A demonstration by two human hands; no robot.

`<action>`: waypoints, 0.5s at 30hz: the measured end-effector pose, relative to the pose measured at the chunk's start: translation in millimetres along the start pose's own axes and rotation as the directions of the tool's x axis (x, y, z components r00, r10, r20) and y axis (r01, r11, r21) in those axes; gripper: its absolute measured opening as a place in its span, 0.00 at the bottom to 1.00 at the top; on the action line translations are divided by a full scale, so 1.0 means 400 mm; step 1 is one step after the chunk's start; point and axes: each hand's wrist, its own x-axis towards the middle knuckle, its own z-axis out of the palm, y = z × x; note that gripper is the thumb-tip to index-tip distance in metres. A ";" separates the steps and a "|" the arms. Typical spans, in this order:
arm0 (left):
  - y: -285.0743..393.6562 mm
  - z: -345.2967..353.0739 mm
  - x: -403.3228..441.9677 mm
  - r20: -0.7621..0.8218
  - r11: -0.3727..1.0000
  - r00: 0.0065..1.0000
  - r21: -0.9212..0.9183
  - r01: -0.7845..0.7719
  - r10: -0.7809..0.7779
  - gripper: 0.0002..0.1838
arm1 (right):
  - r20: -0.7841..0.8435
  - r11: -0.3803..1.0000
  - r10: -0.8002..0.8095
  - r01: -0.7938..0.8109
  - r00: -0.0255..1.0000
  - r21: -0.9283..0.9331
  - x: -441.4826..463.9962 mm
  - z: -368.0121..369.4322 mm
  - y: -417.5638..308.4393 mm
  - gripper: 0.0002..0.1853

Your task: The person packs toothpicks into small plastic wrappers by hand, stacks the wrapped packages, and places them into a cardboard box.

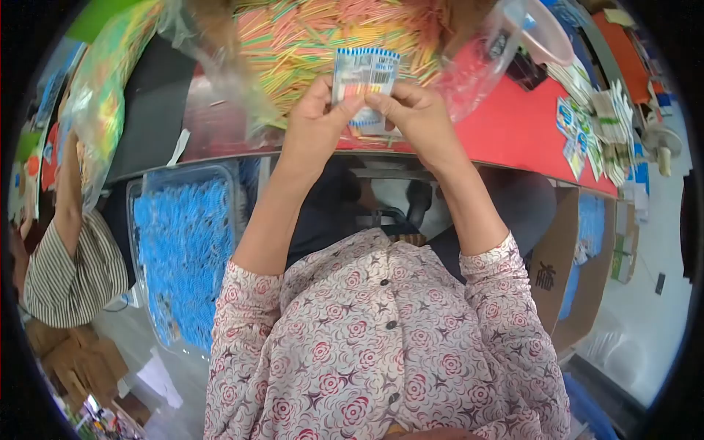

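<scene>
A small clear packet (364,77) with blue-edged print and a barcode is held upright between both hands, over the near edge of a large pile of thin coloured sticks (293,55). Orange and yellow pieces show through its lower half. My left hand (320,121) pinches the packet's left side, with the thumb across its front. My right hand (422,121) grips the right side, its thumb also on the front near the middle. The fingers behind the packet are partly hidden.
The red tabletop (506,136) carries printed packets (576,136) and a pink basin (548,33) at right. A tub of blue items (183,257) stands below left, a cardboard box (587,293) below right. A co-worker in a striped sleeve (81,271) is at far left.
</scene>
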 end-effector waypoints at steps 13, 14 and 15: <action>-0.031 0.011 0.000 0.030 0.994 1.000 0.111 -0.001 -0.002 0.17 | -0.522 0.950 -0.001 -0.161 0.853 -0.266 -0.032 -0.599 0.023 0.15; -0.036 0.008 -0.003 0.021 0.991 1.000 0.135 -0.003 0.000 0.16 | -0.511 0.937 0.040 -0.210 0.859 -0.280 -0.001 -0.628 0.058 0.15; -0.037 0.004 -0.004 0.009 0.987 1.000 0.160 -0.004 0.002 0.16 | -0.497 0.920 0.083 -0.258 0.864 -0.294 0.030 -0.652 0.086 0.14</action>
